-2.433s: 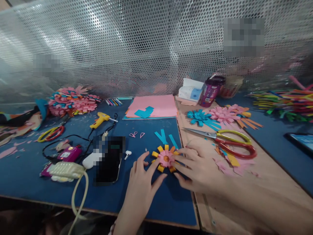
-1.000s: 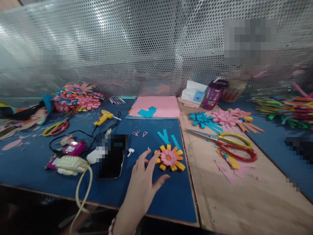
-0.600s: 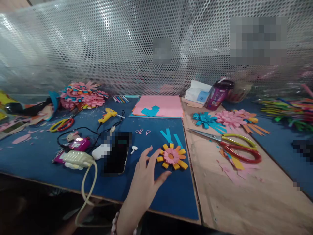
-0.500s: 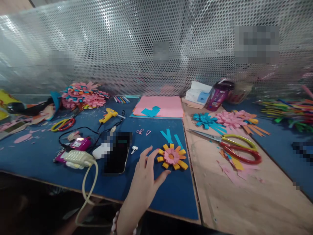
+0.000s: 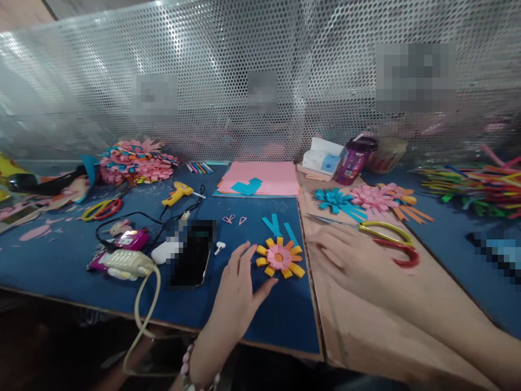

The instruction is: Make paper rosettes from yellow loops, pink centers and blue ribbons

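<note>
The left hand (image 5: 236,293), with a beaded bracelet (image 5: 186,363) at its wrist, lies just left of the yellow-and-pink paper flower (image 5: 279,257), fingers parted and thumb spread below the petals; whether a fingertip touches the flower cannot be told. The flower lies face up on the blue tabletop (image 5: 288,326). The right hand (image 5: 345,252) is to the flower's right, apart from the left hand, over the wooden board (image 5: 374,336). Its fingers are loosely bent and partly cover a pair of scissors (image 5: 409,255) with one yellow and one red handle; whether it grips them cannot be told.

Just beyond the flower lie blue paper strips (image 5: 274,224). Left of it, past the left hand, are a white earbud (image 5: 220,248) and a smartphone (image 5: 197,255); a yellow glue gun (image 5: 178,193) is farther off to its upper left. Well behind it sits a stack of paper sheets (image 5: 266,175), pink on top. Behind it to the right are a blue paper flower (image 5: 332,200), pink paper flowers (image 5: 372,199) and a purple cup (image 5: 350,164).
</note>
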`<state>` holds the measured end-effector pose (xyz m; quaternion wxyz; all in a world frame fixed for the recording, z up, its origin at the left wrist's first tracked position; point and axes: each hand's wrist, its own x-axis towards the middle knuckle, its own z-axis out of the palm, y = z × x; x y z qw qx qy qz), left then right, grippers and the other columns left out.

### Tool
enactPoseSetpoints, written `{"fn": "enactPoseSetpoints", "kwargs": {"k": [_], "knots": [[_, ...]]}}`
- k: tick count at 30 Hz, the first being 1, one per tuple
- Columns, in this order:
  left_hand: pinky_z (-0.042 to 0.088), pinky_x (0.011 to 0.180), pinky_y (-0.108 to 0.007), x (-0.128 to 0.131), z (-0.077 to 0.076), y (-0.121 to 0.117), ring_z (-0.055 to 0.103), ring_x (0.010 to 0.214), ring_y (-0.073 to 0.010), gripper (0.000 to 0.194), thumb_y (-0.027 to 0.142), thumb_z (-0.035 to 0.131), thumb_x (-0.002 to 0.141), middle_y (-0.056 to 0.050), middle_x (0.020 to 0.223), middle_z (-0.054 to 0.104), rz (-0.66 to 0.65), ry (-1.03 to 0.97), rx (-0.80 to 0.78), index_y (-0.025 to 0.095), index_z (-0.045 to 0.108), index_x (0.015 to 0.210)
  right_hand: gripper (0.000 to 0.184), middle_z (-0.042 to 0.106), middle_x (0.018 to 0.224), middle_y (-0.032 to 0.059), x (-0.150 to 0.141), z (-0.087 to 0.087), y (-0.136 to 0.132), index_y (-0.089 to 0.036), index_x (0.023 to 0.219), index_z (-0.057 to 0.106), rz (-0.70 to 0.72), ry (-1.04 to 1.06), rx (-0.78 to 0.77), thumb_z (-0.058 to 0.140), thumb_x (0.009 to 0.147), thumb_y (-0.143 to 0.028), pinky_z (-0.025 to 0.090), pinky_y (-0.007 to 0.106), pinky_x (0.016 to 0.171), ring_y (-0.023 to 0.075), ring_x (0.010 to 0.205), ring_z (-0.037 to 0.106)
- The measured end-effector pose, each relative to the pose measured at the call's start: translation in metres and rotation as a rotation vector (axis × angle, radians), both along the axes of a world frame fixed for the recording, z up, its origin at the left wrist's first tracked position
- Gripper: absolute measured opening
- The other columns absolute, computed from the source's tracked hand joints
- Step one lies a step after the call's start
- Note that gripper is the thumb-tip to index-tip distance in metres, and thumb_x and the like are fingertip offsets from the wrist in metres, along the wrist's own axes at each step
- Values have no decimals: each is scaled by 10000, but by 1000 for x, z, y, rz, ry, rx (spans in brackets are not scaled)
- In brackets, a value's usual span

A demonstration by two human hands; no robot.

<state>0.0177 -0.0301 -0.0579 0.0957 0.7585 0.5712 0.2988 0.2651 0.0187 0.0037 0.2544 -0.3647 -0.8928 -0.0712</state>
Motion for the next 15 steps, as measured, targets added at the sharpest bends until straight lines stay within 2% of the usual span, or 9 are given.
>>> {"fn": "enactPoseSetpoints", "kwargs": {"k": [2,5,7,11,15], "knots": [[444,990,-454,0,4,1,424,1256,-283,567,435,514,889,-153,1363,386,-21,64,19,195,303,1357,244,669,897,91,-3,-14,27,-174,944,660,32,-91,-51,421,936,-222,502,393,800,230,888,612],[425,977,-467,-1,19,4,466,1170,-282,504,459,495,893,-134,1258,487,-26,200,93,166,403,1292,268,678,1055,91,-2,-39,69,-169,1067,652,77,-160,-105,423,940,-227,465,422,914,240,1023,597],[431,945,-452,-3,32,11,503,1078,-266,423,447,470,909,-110,1175,543,-17,291,125,164,476,1223,305,642,1189,72,2,-52,87,-190,1170,623,77,-144,-120,438,940,-267,418,434,991,244,1158,538],[441,894,-395,-9,54,48,527,1033,-256,312,394,447,931,-91,1071,598,-42,474,118,165,545,1119,345,585,1285,14,8,-64,96,-272,1242,588,57,-169,-123,452,936,-352,260,532,1092,272,1321,380],[455,799,-347,-19,58,106,591,913,-248,236,296,480,924,-110,956,642,20,655,-2,140,570,1076,355,562,1308,-8,5,-66,92,-278,1257,577,-8,-198,-94,429,942,-350,131,570,1124,282,1349,333]]}}
